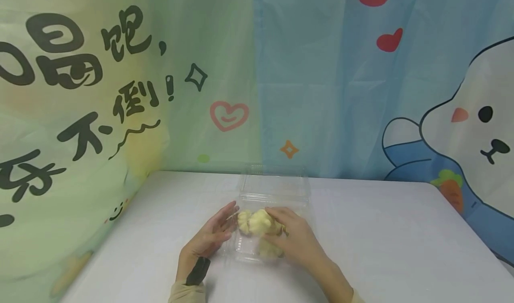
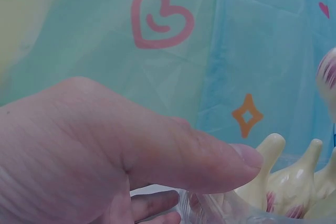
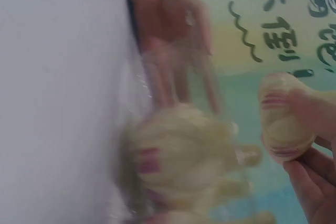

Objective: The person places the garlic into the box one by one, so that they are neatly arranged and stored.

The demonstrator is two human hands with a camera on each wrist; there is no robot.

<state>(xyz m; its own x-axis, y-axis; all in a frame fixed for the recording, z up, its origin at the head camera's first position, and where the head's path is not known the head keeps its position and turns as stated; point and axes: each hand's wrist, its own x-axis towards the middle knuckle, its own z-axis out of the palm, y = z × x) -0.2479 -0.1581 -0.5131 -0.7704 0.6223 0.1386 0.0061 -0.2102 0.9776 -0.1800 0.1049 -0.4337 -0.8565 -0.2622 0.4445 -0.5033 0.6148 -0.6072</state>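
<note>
A clear plastic clamshell box (image 1: pixel 250 257) lies on the table with its lid hinged back. Several pale garlic bulbs (image 3: pixel 181 156) with purple streaks stand in it, stems up, blurred in the right wrist view. Above them, my right hand (image 1: pixel 299 238) pinches one garlic bulb (image 3: pixel 283 119) between thumb and fingers. My left hand (image 1: pixel 213 234) is at the box's left wall, fingers extended and thumb near the rim. In the left wrist view that thumb (image 2: pixel 210 161) overlaps the nearest bulbs; whether it touches them I cannot tell.
The raised lid (image 1: pixel 275 184) reaches the back edge of the white table (image 1: pixel 381 240). Behind hangs a printed cloth backdrop (image 1: pixel 301 71) with hearts, lettering and a cartoon animal. A black strap (image 1: pixel 198 271) circles the left wrist.
</note>
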